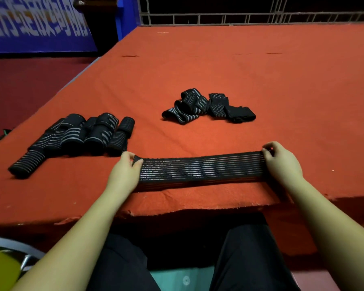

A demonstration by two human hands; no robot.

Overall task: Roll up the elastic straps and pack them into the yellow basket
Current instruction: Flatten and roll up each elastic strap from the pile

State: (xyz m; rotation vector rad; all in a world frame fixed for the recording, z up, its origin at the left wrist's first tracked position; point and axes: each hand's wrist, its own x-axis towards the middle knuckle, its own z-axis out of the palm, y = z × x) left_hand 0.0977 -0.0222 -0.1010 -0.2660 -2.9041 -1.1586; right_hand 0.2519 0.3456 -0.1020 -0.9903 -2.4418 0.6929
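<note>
A black elastic strap (200,169) with thin grey stripes lies stretched flat along the near edge of the red table (240,66). My left hand (125,171) pinches its left end, where the strap is folded over. My right hand (282,162) pinches its right end. Several rolled straps (76,137) lie in a row at the left. A loose pile of unrolled straps (208,107) sits further back in the middle. A yellow edge, probably the basket (0,267), shows at the bottom left corner below the table.
The table's near edge runs just below the stretched strap, with my lap under it. A blue banner (36,24) stands at the far left and a metal railing (250,17) runs behind the table. A metal chair frame (27,259) is beside the yellow thing.
</note>
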